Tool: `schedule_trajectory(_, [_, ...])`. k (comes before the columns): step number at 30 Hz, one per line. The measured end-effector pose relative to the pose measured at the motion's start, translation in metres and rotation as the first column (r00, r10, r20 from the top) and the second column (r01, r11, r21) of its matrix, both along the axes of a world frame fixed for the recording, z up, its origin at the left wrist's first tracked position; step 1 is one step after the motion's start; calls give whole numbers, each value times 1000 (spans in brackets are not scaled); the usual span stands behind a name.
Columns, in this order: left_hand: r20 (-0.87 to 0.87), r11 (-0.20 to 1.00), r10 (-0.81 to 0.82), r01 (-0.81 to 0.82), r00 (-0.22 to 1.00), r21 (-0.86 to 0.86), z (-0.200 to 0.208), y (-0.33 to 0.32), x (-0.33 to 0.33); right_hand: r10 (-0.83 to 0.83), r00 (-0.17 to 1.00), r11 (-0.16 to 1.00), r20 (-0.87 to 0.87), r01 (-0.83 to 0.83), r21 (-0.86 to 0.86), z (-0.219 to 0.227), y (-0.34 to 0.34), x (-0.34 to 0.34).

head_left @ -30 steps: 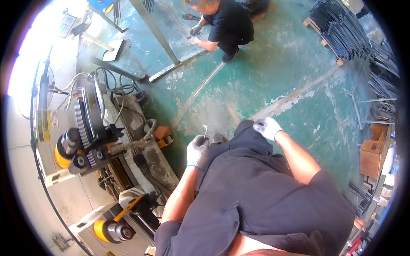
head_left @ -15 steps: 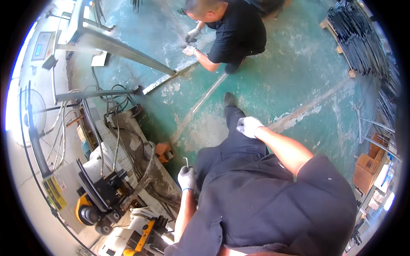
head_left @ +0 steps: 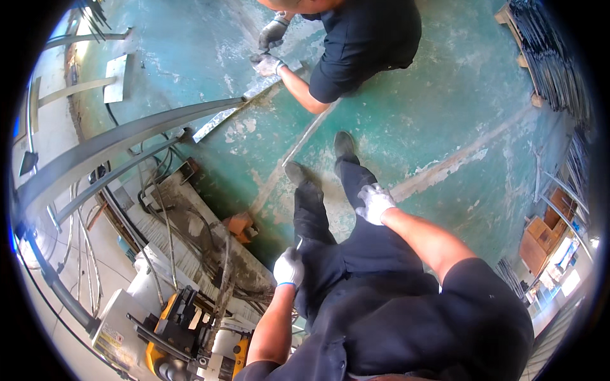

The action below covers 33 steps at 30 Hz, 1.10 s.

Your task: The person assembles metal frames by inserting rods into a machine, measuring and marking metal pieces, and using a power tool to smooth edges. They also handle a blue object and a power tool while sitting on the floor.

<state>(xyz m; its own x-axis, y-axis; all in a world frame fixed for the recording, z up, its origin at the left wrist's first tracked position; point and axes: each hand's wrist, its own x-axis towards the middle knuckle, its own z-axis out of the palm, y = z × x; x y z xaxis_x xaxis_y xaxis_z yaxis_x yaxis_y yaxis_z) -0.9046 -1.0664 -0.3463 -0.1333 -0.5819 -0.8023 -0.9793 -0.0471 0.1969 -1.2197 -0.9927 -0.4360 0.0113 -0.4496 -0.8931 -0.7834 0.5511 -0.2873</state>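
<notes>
the person's left hand (head_left: 289, 268) is clamped on a slim metal rod (head_left: 299, 242), tip out at one o'clock; likely light, stiff, best gripped mid-length. the right hand (head_left: 375, 203), apart at two o'clock, curls, grip unclear.

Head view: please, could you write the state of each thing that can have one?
Left hand: gloved, closed on the metal rod
Metal rod: held, mostly hidden
Right hand: gloved, loosely curled, nothing visible in it
Co-worker's hands: gloved, close together
Dark rods: piled on a wooden pallet
Cables: loose, bent
Yellow-black machine: running or stopped, cannot tell
</notes>
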Motion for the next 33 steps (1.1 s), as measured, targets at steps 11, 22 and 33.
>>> schedule_trajectory(11, [-89,957,-231,210,969,-201,-50,-7,8,-52,987,986,-149,27,-167,-22,4,22])
schedule_trajectory(22, [-151,929,-328,288,933,-234,-70,-18,-1,-140,980,966,-143,104,-236,-30,6,16])
schedule_trajectory(33, [-144,918,-362,324,921,-230,-73,-25,-12,-149,977,953,-155,100,-285,-33,5,11])
